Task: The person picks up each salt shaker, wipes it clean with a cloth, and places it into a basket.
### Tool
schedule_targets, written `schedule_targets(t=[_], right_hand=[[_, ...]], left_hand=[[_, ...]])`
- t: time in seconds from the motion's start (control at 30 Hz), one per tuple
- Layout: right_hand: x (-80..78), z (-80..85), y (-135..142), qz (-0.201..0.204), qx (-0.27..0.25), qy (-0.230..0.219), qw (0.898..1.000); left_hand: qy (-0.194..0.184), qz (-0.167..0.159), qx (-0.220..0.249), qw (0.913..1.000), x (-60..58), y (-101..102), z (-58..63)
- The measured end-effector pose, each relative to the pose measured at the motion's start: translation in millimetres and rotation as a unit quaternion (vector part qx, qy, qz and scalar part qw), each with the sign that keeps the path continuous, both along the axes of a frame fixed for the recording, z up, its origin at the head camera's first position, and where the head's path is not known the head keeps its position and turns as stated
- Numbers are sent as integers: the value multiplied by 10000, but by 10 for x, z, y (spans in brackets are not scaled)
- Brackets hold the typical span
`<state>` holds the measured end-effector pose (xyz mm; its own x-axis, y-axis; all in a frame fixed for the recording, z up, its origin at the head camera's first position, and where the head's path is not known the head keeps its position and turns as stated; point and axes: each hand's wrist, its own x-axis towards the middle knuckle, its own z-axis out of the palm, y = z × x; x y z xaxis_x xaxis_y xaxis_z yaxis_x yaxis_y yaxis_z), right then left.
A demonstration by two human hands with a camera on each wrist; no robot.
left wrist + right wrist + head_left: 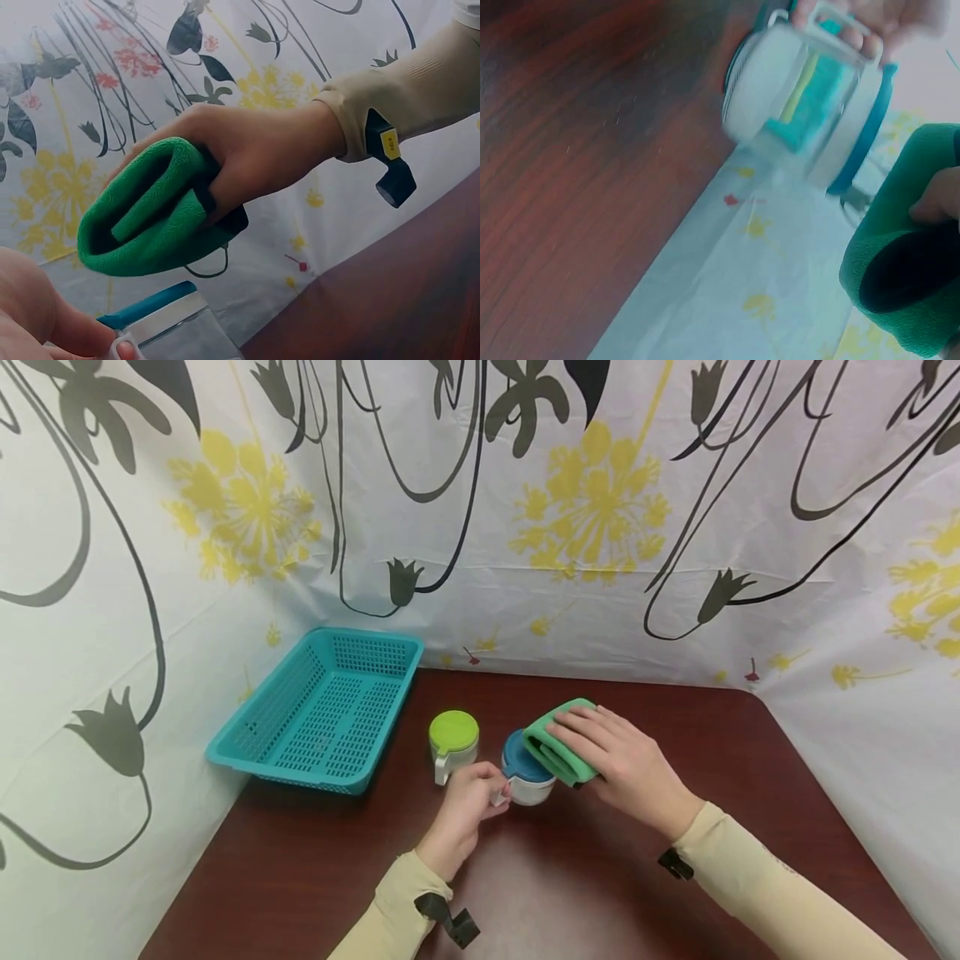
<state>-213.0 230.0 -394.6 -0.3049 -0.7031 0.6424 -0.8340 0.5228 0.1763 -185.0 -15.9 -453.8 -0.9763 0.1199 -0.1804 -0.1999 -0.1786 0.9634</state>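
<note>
A clear and white jar with a blue lid (520, 757) is in front of me, and my left hand (467, 802) grips its handle. In the right wrist view the jar (795, 105) shows see-through walls. My right hand (626, 764) holds a folded green cloth (558, 745), fingers on top and thumb below. From the head, the cloth overlaps the lid's right side. The left wrist view shows a gap between the cloth (161, 217) and the lid (150, 304). At the jar's left stands a similar jar with a lime-green lid (453, 732), untouched.
A turquoise slotted basket (337, 714) sits at the back left of the dark red-brown table (637, 885). Patterned white sheeting (465, 543) hangs behind the table and along its sides. Dark straps circle both wrists.
</note>
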Motion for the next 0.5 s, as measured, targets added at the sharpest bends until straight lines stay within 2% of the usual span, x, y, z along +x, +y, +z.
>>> schedule_targets(t=[0.13,0.23,0.5], right_hand=[[73,-21,-121,295,212,236,9991],[110,-60,-170,440,369,250,9980],[145,-132,-179,504,628,166,9966]], left_hand=[[64,-11,31,10000,15,-3,21],[118,-33,53,9999,30,-6,40],[149,-63,-96,9998,63,-28,54]])
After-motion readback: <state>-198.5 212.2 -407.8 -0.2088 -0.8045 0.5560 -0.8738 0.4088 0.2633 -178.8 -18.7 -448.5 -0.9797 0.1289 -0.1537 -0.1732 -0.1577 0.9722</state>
